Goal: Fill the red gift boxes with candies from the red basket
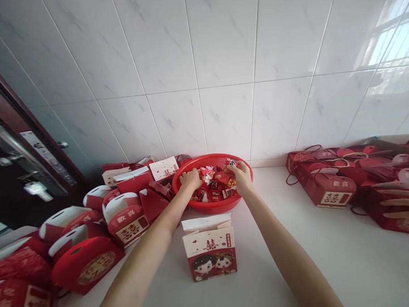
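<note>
A red plastic basket [212, 208] holds a heap of wrapped candies [217, 183] in red and dark wrappers. My left hand [191, 178] reaches into its left side, fingers curled down among the sweets; what they grip, if anything, is hidden. On the right side, my right hand [243, 176] pinches a wrapped candy [231, 163] with a dark and red wrapper between thumb and fingers. In front of the basket, between my forearms, a red and white gift box [210, 256] stands upright with its top flaps open and two cartoon figures on its front.
Several red gift boxes [130, 222] with open tops crowd the left of the white table [264, 272]. More closed red boxes [330, 189] with cord handles stand at the right. A tiled wall [226, 114] runs behind. At the far left is a door with keys [38, 190] in it.
</note>
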Demonstrator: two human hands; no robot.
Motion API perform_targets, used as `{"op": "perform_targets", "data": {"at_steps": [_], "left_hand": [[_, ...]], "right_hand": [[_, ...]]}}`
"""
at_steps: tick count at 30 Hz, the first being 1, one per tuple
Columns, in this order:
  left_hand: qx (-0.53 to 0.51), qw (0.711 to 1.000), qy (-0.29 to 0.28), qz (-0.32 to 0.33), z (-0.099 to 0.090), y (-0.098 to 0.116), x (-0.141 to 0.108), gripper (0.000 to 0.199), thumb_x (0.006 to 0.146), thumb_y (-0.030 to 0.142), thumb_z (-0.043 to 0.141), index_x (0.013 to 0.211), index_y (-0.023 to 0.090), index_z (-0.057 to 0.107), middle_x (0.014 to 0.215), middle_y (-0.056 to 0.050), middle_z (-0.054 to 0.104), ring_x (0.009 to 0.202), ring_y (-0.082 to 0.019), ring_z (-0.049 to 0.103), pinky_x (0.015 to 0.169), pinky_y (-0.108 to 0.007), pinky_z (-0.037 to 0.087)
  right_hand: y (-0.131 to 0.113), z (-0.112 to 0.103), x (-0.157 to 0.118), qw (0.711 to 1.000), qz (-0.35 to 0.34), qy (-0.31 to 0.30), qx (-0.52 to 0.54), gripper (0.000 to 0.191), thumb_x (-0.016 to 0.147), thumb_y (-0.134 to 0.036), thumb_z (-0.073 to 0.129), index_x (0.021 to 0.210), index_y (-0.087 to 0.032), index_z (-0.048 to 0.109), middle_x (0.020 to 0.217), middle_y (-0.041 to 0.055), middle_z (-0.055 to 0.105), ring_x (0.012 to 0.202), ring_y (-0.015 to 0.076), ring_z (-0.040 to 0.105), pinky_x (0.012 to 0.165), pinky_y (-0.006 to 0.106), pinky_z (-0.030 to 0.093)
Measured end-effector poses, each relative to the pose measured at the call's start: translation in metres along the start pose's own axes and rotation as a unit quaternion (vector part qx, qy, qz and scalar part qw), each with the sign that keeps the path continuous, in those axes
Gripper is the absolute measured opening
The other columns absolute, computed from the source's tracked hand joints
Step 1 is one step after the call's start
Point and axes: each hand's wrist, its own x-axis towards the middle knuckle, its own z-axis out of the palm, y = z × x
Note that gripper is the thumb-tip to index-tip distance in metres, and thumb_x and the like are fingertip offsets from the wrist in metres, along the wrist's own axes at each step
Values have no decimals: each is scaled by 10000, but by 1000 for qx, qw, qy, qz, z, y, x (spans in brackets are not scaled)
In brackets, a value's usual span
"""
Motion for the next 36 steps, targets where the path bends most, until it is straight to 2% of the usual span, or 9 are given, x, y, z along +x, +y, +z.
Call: {"op": "perform_targets", "data": {"at_steps": [5, 10, 14, 17, 19, 21, 23, 29, 36], "left_hand": [[-126, 990, 44, 43, -6, 12, -2, 149, 725, 232, 668, 871, 213, 690, 989, -128, 750, 1148, -363, 616, 973, -454, 439], [-298, 945, 78, 113, -8, 25, -8, 235, 797, 345, 601, 959, 192, 673, 1062, -83, 739, 1028, -260, 669, 913, -357, 510], [-421, 895, 46, 137, -5, 31, -14, 316, 732, 419, 688, 940, 182, 677, 995, -73, 736, 922, -242, 695, 816, -355, 556], [-534, 835, -5, 131, -7, 34, -19, 334, 657, 330, 778, 931, 169, 675, 927, -61, 728, 862, -220, 691, 769, -338, 564], [-565, 816, -23, 118, -10, 35, -22, 390, 647, 250, 787, 1010, 182, 660, 911, -40, 724, 831, -200, 691, 734, -312, 564], [-569, 815, -37, 104, -13, 35, -24, 487, 661, 189, 768, 1130, 214, 639, 913, -23, 730, 794, -181, 691, 701, -289, 560], [-558, 823, -61, 88, -15, 36, -25, 475, 677, 158, 740, 1142, 221, 665, 930, -25, 744, 777, -175, 692, 687, -278, 557], [-510, 850, -124, 56, -15, 38, -26, 102, 748, 249, 696, 796, 203, 772, 857, -32, 760, 765, -195, 682, 692, -303, 537], [-460, 875, -147, 48, -15, 37, -29, 275, 677, 437, 786, 581, 205, 675, 574, 9, 627, 519, -132, 544, 521, -254, 419]], "right_hand": [[-1, 1, -3, 1000, 7, -26, 4, 213, 617, -303, 737, 726, -219, 575, 729, -9, 678, 754, 184, 684, 682, 300, 568], [-2, 1, -5, 995, 3, -95, -13, 267, 632, -393, 779, 741, -206, 622, 783, 9, 700, 757, 180, 681, 698, 306, 566], [-5, 0, -8, 985, 4, -170, -39, 281, 625, -408, 813, 746, -203, 664, 817, 21, 725, 800, 196, 685, 759, 325, 563], [-7, 0, -10, 978, 15, -202, -43, 271, 619, -387, 825, 776, -205, 700, 836, 19, 739, 789, 195, 693, 767, 330, 567], [-8, -1, -11, 974, 21, -220, -51, 263, 621, -386, 825, 766, -200, 708, 794, 19, 734, 734, 190, 690, 719, 332, 572], [-7, -2, -10, 972, 21, -227, -54, 262, 618, -388, 828, 748, -194, 708, 750, 20, 725, 679, 186, 680, 658, 330, 569], [-6, -3, -9, 973, 13, -223, -53, 264, 612, -386, 833, 735, -191, 704, 720, 17, 715, 643, 175, 665, 615, 319, 557], [-4, -3, -7, 973, 4, -225, -50, 308, 610, -415, 833, 760, -183, 697, 742, 18, 710, 662, 163, 653, 620, 303, 537], [0, -3, -6, 977, -16, -194, -89, 335, 611, -428, 828, 658, -202, 586, 623, -28, 619, 623, 147, 604, 602, 290, 498]]}}
